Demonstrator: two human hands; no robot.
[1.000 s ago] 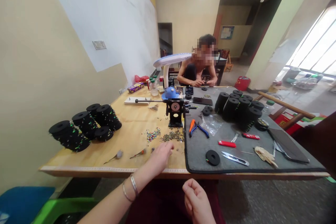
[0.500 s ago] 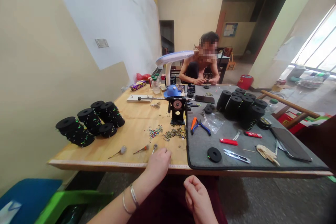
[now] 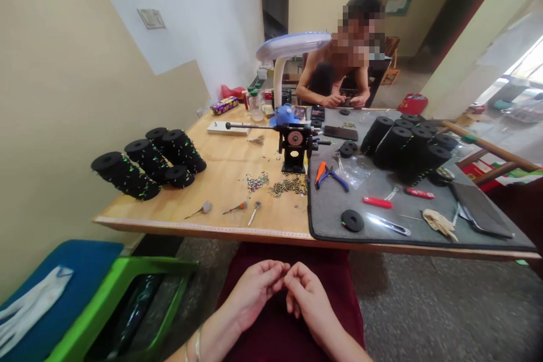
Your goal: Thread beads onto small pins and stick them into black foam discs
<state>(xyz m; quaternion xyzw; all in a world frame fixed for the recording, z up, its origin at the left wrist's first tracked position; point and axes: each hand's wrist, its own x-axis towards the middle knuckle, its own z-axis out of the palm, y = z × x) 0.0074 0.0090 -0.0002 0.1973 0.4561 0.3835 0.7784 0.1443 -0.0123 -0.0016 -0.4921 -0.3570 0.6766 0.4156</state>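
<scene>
My left hand and my right hand meet fingertip to fingertip above my lap, in front of the table edge. Both are closed in a pinch; whatever lies between the fingers is too small to make out. On the wood just beyond lie a pen-like stick with a dark tip, a feathery tuft with an orange band and a grey tuft on a thin stem. Behind them are a heap of small coloured beads and a pile of small brownish metal-like pieces.
A black hand-cranked device stands mid-table below a lamp. Black foam spools are stacked left, more on the grey mat. Pliers, thread snips and a foam ring lie there. Someone sits opposite.
My left hand has drawn back from the tabletop to meet my right hand over my lap. The view has tipped downward.
</scene>
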